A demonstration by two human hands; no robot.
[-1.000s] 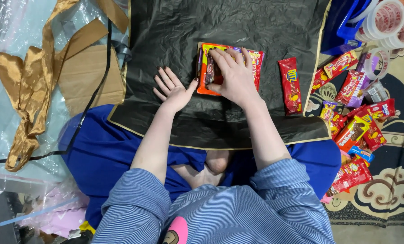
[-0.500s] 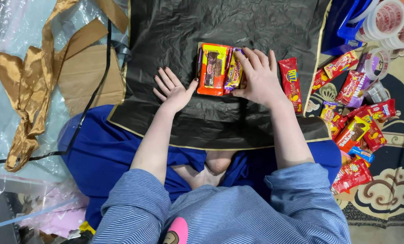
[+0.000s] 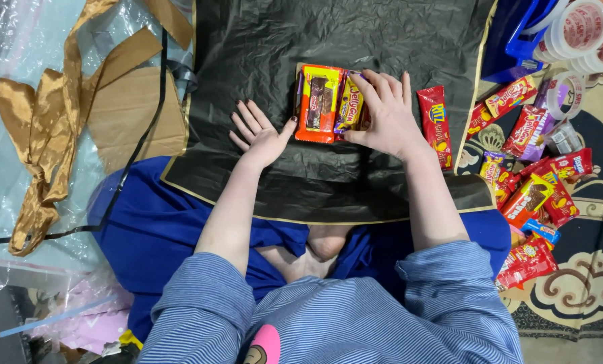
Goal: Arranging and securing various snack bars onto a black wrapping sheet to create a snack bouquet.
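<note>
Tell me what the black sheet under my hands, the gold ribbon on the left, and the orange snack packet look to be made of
The black sheet looks like thin plastic film or coated wrapping paper: fine crinkles, dull sheen, a gold edge line. The gold ribbon seems satin-like fabric, with soft folds and glossy highlights. The orange snack packet, between the left hand and right hand, appears to be glossy printed plastic film with crimped ends.

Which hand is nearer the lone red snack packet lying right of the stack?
Right. The right hand rests on the stack's right side, just beside the red snack packet without touching it. The left hand lies flat on the black sheet, left of the stack.
</note>
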